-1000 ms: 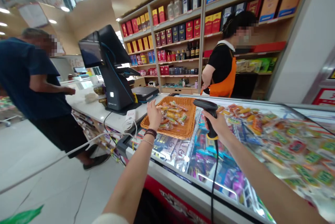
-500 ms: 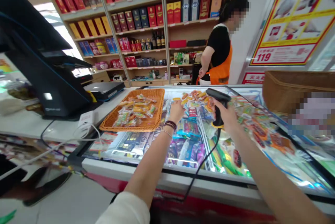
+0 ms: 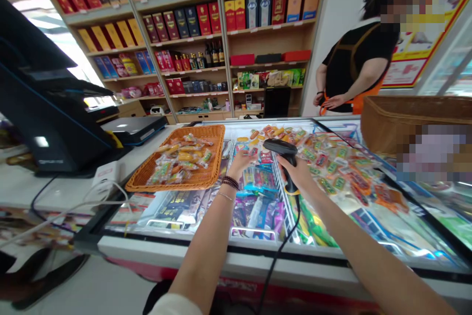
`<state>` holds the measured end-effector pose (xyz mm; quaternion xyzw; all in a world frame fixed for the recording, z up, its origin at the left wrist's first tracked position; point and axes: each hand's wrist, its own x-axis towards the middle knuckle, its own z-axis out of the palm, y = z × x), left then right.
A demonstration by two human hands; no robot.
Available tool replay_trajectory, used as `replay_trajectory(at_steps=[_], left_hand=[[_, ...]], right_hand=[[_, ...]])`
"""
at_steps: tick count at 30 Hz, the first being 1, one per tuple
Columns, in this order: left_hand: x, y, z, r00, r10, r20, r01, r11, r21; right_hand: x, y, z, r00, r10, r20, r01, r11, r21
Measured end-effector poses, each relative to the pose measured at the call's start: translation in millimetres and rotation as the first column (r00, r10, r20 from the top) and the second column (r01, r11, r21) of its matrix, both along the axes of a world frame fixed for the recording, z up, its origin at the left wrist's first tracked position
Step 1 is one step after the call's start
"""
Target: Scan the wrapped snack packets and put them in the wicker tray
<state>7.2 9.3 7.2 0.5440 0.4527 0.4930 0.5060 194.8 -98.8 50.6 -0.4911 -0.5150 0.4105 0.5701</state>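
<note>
My right hand (image 3: pixel 300 173) is wrapped around the grip of a black barcode scanner (image 3: pixel 280 147), whose cable drops towards the front of the freezer. To its left, my left hand (image 3: pixel 243 161) pinches a small clear-wrapped snack packet (image 3: pixel 253 152) with a reddish label, close to the scanner's head. Both hands are above the glass-topped freezer (image 3: pixel 206 251). Loose wrapped snacks (image 3: pixel 320 157) lie spread over the glass beyond and to the right of my hands. On the left, an orange wicker basket (image 3: pixel 217 177) contains several similar yellow and green packets.
A dark checkout terminal (image 3: pixel 47 123) and a flat scale (image 3: pixel 136 128) stand on the left counter. At the right is a brown woven basket (image 3: pixel 383 123). A person in an orange apron (image 3: pixel 357 69) stands behind the freezer, before shelves of boxes (image 3: pixel 204 20).
The view has shifted, so the basket and my hands appear further left. The scanner is now nearer my left hand, and a packet shows at its fingertips. The person behind has moved right.
</note>
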Motion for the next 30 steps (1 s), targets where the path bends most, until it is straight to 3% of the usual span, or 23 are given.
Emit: replay_trajectory(at_steps=[3,7,13,17,23,30], left_hand=[[-1.0,-2.5,3.3,0.962,0.023,0.271,0.027,0.984,-0.177],[-2.9,-0.6,6.3,0.893,0.027,0.450,0.040,0.990,-0.138],[-4.8,-0.6,6.4,0.796,0.134,0.590,-0.059,0.988,-0.145],[-3.3,-3.3,7.7,0.776,0.075,0.626,-0.039,0.997,-0.072],[-1.6,-4.6,10.2,0.774,0.094,0.627,-0.080,0.996,-0.050],[-2.6,-8.6,13.9,0.828,0.021,0.560,-0.042,0.999,0.023]], right_hand=[[0.5,0.7,-2.5,0.998,0.010,0.058,-0.009,1.000,-0.015],[2.1,-3.7,0.3,0.988,0.021,0.151,-0.016,0.999,-0.030],[0.4,-17.3,10.0,0.940,0.058,0.336,-0.046,0.998,-0.045],[-0.3,-19.6,11.5,0.927,0.083,0.366,-0.069,0.996,-0.051],[1.1,-19.3,10.3,0.867,0.059,0.495,-0.042,0.998,-0.045],[-0.3,-21.8,12.3,0.838,0.040,0.545,-0.025,0.999,-0.036]])
